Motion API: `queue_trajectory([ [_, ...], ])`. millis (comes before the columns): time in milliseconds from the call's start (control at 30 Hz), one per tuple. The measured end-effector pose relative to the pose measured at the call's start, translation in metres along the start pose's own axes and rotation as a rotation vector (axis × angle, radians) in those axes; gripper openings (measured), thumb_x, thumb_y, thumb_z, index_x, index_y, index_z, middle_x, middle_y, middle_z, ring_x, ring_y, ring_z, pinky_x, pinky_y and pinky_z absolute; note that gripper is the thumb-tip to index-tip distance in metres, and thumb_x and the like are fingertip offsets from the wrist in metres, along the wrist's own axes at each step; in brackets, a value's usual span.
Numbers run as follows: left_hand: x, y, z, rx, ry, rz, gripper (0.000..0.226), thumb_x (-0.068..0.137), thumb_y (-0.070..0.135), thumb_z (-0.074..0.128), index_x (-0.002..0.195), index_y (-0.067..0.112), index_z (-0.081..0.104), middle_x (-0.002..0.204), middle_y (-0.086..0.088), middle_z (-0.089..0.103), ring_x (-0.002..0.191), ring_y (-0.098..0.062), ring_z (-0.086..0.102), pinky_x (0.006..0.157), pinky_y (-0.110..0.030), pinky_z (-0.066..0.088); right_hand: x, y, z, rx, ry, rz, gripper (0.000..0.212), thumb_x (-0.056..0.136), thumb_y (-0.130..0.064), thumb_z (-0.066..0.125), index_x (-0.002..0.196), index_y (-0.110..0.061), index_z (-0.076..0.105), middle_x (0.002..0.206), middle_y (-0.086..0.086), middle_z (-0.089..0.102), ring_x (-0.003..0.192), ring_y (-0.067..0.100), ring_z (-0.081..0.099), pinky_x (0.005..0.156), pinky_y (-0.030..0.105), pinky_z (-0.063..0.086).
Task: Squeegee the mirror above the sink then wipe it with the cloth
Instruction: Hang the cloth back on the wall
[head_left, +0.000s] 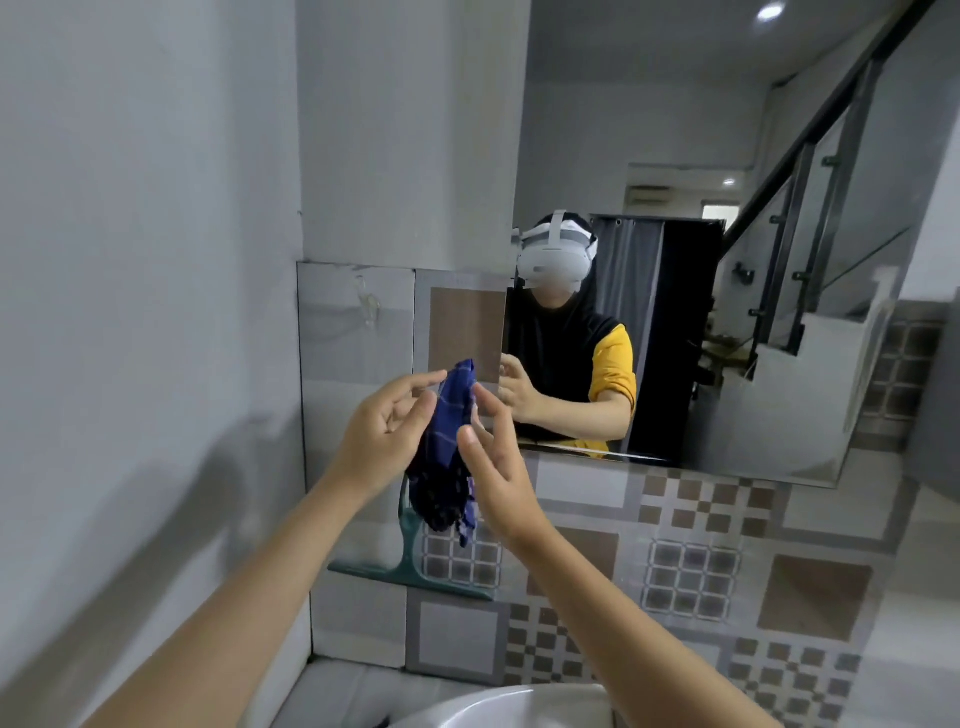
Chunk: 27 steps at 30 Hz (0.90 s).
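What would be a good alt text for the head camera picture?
Two bare hands, left hand and right hand, hold a bunched blue cloth in front of a tiled wall. Behind the cloth a green squeegee rests against the tiles, below the mirror.

The cloth (441, 452) is soft woven fabric, dark blue with a faint check, matt and crumpled. Right of it, the mirror (727, 260) is smooth, glossy glass. Below the cloth, the squeegee (410, 561) looks like green plastic against shiny glazed tiles (691, 577).
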<state>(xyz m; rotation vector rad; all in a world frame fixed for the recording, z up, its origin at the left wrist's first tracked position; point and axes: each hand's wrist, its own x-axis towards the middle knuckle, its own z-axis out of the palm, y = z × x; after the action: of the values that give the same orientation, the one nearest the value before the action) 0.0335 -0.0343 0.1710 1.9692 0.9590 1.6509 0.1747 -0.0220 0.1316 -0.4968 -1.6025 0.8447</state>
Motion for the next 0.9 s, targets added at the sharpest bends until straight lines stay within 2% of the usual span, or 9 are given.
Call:
queue_trajectory([
  [33, -0.001, 0.002, -0.002, 0.022, -0.009, -0.011, 0.028, 0.092, 0.026, 0.049, 0.119, 0.023, 0.058, 0.103, -0.002, 0.071, 0.092, -0.012, 0.068, 0.084, -0.037, 0.054, -0.001, -0.006, -0.002, 0.007, -0.021, 0.008, 0.043, 0.098, -0.022, 0.044, 0.139, -0.022, 0.032, 0.133, 0.0, 0.054, 0.124, 0.012, 0.054, 0.1, 0.026, 0.047],
  [100, -0.002, 0.006, -0.007, 0.08, -0.028, -0.041, 0.029, 0.09, 0.026, 0.053, 0.119, 0.027, 0.057, 0.099, -0.003, 0.071, 0.088, -0.012, 0.068, 0.084, -0.037, 0.055, -0.001, -0.015, -0.005, -0.01, -0.032, 0.016, 0.038, 0.102, -0.011, 0.039, 0.139, -0.014, 0.032, 0.099, -0.008, 0.069, 0.083, -0.002, 0.067, 0.071, 0.013, 0.052],
  [167, -0.003, 0.01, -0.012, 0.126, -0.028, -0.053, 0.03, 0.088, 0.024, 0.057, 0.118, 0.03, 0.058, 0.095, -0.003, 0.071, 0.085, -0.014, 0.068, 0.082, -0.035, 0.055, 0.0, -0.021, -0.004, -0.063, -0.021, 0.016, 0.039, 0.1, -0.003, 0.042, 0.136, -0.017, 0.036, 0.08, -0.015, 0.07, 0.062, -0.006, 0.062, 0.055, 0.008, 0.046],
  [267, -0.005, 0.015, -0.019, 0.141, 0.008, -0.077, 0.029, 0.084, 0.022, 0.063, 0.112, 0.03, 0.06, 0.093, -0.004, 0.071, 0.081, -0.017, 0.068, 0.074, -0.034, 0.058, 0.003, -0.026, 0.0, -0.099, -0.025, 0.029, 0.041, 0.097, -0.002, 0.049, 0.131, -0.025, 0.044, 0.1, 0.008, 0.072, 0.081, 0.005, 0.07, 0.064, 0.018, 0.056],
  [500, -0.008, 0.014, -0.047, 0.14, 0.048, -0.192, 0.031, 0.076, 0.005, 0.072, 0.098, 0.025, 0.062, 0.082, -0.012, 0.07, 0.072, -0.03, 0.068, 0.067, -0.048, 0.058, 0.019, -0.03, 0.01, -0.17, -0.024, -0.004, 0.023, 0.093, 0.0, 0.054, 0.104, -0.019, 0.062, 0.08, 0.014, 0.075, 0.069, 0.042, 0.068, 0.058, 0.053, 0.057],
  [633, 0.003, 0.016, -0.07, 0.205, 0.133, -0.16, 0.026, 0.078, 0.0, 0.067, 0.086, 0.024, 0.066, 0.083, -0.007, 0.069, 0.074, -0.026, 0.067, 0.068, -0.033, 0.057, 0.046, -0.035, 0.011, -0.408, -0.037, -0.09, 0.031, 0.093, 0.004, 0.046, 0.089, -0.017, 0.069, 0.065, -0.012, 0.066, 0.043, 0.012, 0.048, 0.046, 0.023, 0.038],
  [700, 0.015, 0.017, -0.079, 0.322, 0.16, -0.11, 0.026, 0.08, 0.0, 0.065, 0.089, 0.023, 0.07, 0.088, -0.003, 0.07, 0.078, -0.017, 0.067, 0.073, -0.023, 0.054, 0.063, -0.041, 0.014, -0.538, -0.054, -0.093, 0.033, 0.093, 0.004, 0.042, 0.097, -0.014, 0.07, 0.079, -0.005, 0.07, 0.044, 0.012, 0.047, 0.046, 0.017, 0.036],
  [800, 0.04, 0.016, -0.092, 0.455, 0.194, -0.064, 0.028, 0.083, 0.001, 0.06, 0.093, 0.024, 0.072, 0.09, 0.003, 0.071, 0.079, -0.015, 0.066, 0.077, -0.024, 0.053, 0.091, -0.045, 0.021, -0.655, -0.051, -0.161, 0.023, 0.093, -0.004, 0.051, 0.108, -0.009, 0.068, 0.101, 0.005, 0.068, 0.067, 0.004, 0.054, 0.059, 0.003, 0.038],
  [900, 0.064, 0.012, -0.102, 0.567, 0.198, -0.015, 0.031, 0.086, 0.0, 0.053, 0.097, 0.022, 0.072, 0.091, 0.001, 0.068, 0.073, -0.012, 0.06, 0.071, -0.021, 0.046, 0.122, -0.043, 0.028, -0.79, -0.099, -0.264, 0.027, 0.091, -0.014, 0.062, 0.117, -0.006, 0.064, 0.108, 0.008, 0.064, 0.092, 0.012, 0.055, 0.072, 0.005, 0.033],
])
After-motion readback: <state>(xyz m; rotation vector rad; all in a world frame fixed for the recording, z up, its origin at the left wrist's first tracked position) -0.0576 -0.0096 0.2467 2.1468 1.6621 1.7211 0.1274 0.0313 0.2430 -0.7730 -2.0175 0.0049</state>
